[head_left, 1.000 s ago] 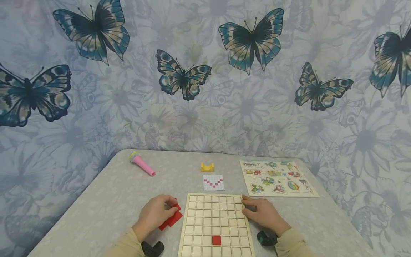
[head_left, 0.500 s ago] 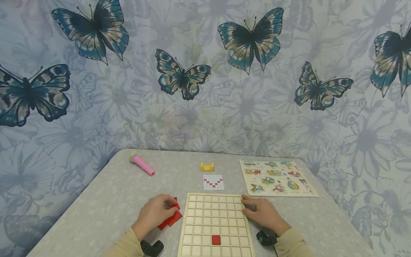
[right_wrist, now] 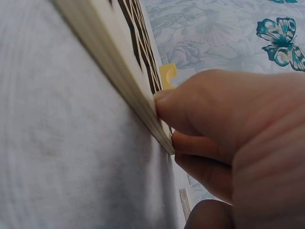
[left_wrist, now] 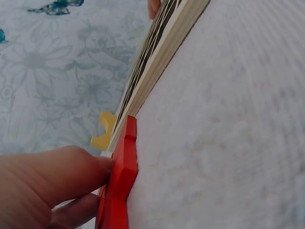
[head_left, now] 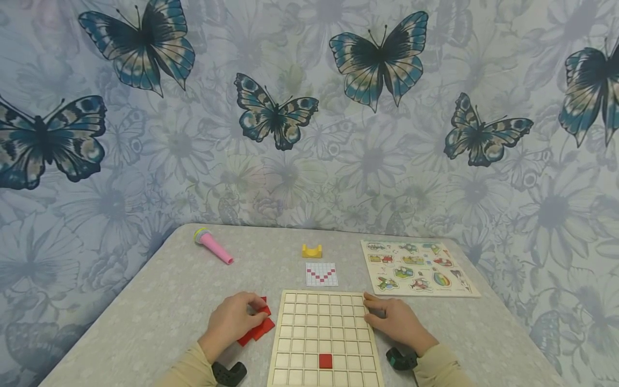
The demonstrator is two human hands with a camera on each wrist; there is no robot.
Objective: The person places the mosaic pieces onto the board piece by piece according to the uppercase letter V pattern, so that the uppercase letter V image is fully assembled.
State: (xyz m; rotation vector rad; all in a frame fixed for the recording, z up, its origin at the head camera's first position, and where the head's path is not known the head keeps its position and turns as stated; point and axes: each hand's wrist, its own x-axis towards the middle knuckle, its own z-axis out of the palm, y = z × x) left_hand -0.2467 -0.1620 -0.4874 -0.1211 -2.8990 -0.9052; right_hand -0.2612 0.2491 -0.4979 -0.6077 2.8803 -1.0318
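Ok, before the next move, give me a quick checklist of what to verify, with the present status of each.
1. Right hand touching the board by its far right corner: ok.
2. Left hand at the loose red tiles left of the board: ok.
3. Left hand gripping just one tile: cannot tell; the overlapping tiles hide it.
4. Pattern card in sight beyond the board: ok.
5. Board matching the card's V pattern: not ok; only one placed tile shows.
6. Board's near edge in view: not ok; the head view cuts it off.
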